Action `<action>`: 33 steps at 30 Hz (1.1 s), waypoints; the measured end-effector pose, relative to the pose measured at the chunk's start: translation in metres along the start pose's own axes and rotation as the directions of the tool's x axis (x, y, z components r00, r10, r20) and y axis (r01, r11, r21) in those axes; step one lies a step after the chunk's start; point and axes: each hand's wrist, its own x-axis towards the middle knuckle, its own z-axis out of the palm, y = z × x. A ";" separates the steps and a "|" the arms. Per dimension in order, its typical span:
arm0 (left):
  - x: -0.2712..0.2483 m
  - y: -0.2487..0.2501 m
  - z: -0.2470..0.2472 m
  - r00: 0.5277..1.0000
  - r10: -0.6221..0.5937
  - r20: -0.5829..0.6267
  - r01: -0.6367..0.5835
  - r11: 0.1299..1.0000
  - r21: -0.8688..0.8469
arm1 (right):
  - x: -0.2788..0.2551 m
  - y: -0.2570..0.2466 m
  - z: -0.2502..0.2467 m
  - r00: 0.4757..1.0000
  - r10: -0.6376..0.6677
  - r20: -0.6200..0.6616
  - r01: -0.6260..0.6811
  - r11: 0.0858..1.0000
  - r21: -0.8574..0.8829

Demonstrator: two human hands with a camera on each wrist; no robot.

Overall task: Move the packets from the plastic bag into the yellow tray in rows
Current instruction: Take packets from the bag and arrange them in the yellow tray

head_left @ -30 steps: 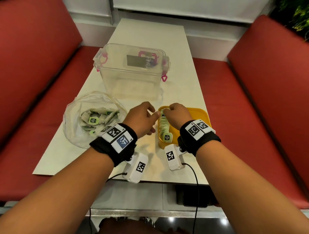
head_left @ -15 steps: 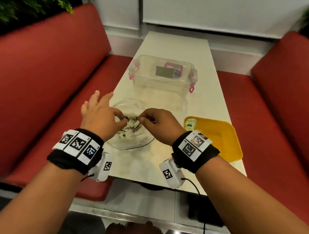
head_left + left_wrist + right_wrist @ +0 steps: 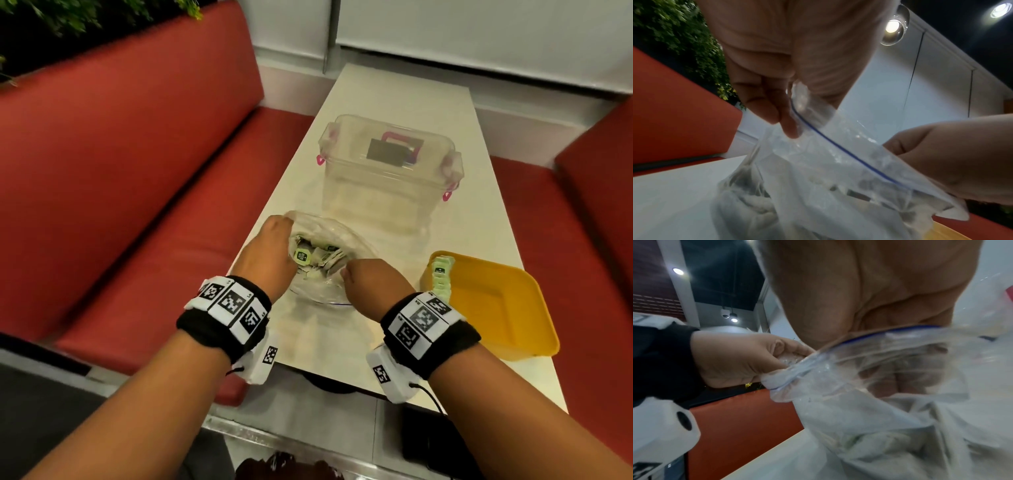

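- Left hand (image 3: pixel 265 255) is pinching the rim of the plastic bag (image 3: pixel 329 291), fingers curled round the blue zip edge; you can see that clearly in the left wrist view.
- Right hand (image 3: pixel 371 286) is at the bag's near-right rim with fingers curled down into the mouth. Can't tell whether it's got a packet yet or only plastic.
- Packets (image 3: pixel 317 258) are piled loose inside the bag, which sits on the tabletop (image 3: pixel 394 96).
- Yellow tray (image 3: pixel 496 308) is just right of the bag, with one row (image 3: pixel 442 277) standing along its bag-side wall.
- Tip for this step, I reckon: hold the rim wide and taut with the left, grab one packet only by its edge, and lift straight up so the floppy plastic doesn't drag along.
- Clear lidded box (image 3: pixel 390 171) sits beyond the bag, out of the way.
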 end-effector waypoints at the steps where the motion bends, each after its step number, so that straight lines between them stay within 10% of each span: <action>1: -0.001 0.002 0.002 1.000 0.019 0.006 -0.019 1.000 0.000 | 0.002 -0.001 -0.001 1.000 0.012 -0.024 -0.012 1.000 0.004; 14: -0.007 -0.007 0.010 0.984 0.140 0.109 -0.142 0.990 0.010 | 0.049 -0.005 0.002 0.996 -0.082 0.037 0.089 0.941 -0.326; 33: -0.001 -0.014 0.009 0.976 0.181 0.120 -0.178 0.983 -0.035 | 0.047 -0.010 0.006 0.990 -0.084 -0.117 0.058 0.975 -0.215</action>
